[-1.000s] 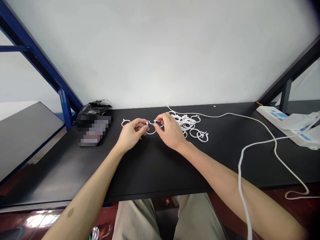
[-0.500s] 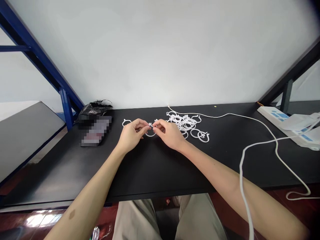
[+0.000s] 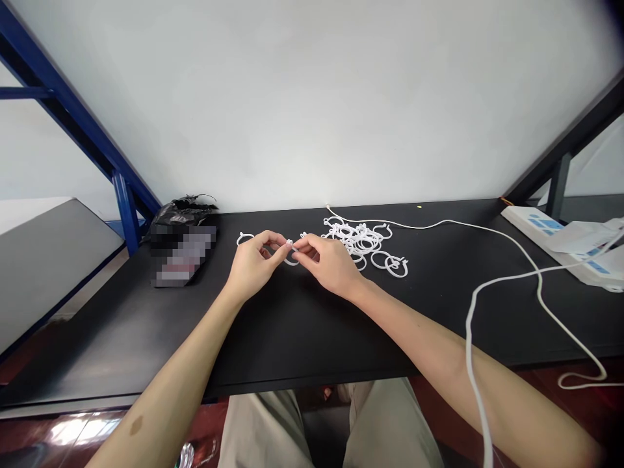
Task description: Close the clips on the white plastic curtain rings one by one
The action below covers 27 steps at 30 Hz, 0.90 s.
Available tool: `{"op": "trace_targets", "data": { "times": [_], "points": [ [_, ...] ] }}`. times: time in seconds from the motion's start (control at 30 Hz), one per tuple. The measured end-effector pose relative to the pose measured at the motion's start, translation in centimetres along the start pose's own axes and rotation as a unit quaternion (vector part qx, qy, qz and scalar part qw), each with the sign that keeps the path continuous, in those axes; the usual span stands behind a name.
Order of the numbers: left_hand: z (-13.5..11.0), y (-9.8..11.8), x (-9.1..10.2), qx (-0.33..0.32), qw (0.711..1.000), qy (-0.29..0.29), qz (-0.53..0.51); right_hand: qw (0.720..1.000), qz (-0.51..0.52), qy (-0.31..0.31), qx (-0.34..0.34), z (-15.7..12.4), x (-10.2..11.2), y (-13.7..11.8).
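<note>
Between my two hands is a white plastic ring [image 3: 291,262] with a small clasp at its top, held just over the black table. My left hand [image 3: 257,263] pinches the ring near the clasp with thumb and forefinger. From the other side, my right hand [image 3: 329,261] pinches it too, its fingertips close to those of the left. The fingers cover most of the ring. Another white ring [image 3: 245,235] lies behind my left hand, partly hidden by it. Just beyond my right hand is a tangled pile of white rings [image 3: 363,239].
A white cord [image 3: 448,222] runs over the table [image 3: 312,338] and past my right forearm. At the right lies a white and blue box [image 3: 529,221] with a pale bag on it. A black plastic bag [image 3: 180,213] and a blurred packet [image 3: 188,257] lie at the left, by a blue post [image 3: 125,211].
My fingertips have drawn closer together at the ring's clasp, which was more exposed before. The pile has stayed where it was.
</note>
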<state>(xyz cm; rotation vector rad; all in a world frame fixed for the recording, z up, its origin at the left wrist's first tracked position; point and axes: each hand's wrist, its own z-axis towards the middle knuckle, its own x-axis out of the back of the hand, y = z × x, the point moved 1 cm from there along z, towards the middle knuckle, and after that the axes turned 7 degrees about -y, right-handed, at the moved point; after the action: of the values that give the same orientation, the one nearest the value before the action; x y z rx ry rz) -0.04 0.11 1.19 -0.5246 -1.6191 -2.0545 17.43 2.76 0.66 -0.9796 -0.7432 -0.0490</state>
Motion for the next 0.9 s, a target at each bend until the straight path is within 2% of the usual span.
{"op": "trace_targets", "data": {
  "times": [0.2, 0.3, 0.43, 0.63, 0.9],
  "points": [
    [-0.13, 0.11, -0.07, -0.015, 1.0, -0.001, 0.004, 1.0, 0.015, 0.011, 0.011, 0.05, -0.01, -0.24],
    [-0.16, 0.09, -0.1, -0.027, 0.999, -0.019, -0.026, 0.998, 0.039, 0.04, -0.001, 0.15, 0.09, -0.14],
    [-0.18, 0.12, -0.13, -0.033, 0.996, -0.039, -0.068, 0.997, 0.071, 0.028, -0.007, 0.19, 0.34, -0.22],
    [-0.2, 0.29, -0.04, -0.052, 0.997, -0.018, -0.062, 0.993, 0.109, 0.037, -0.026, 0.28, 0.39, -0.16],
    [-0.18, 0.3, 0.03, -0.046, 0.998, -0.012, -0.043, 0.976, 0.209, 0.031, -0.047, 0.4, 0.24, 0.3]
  ]
}}
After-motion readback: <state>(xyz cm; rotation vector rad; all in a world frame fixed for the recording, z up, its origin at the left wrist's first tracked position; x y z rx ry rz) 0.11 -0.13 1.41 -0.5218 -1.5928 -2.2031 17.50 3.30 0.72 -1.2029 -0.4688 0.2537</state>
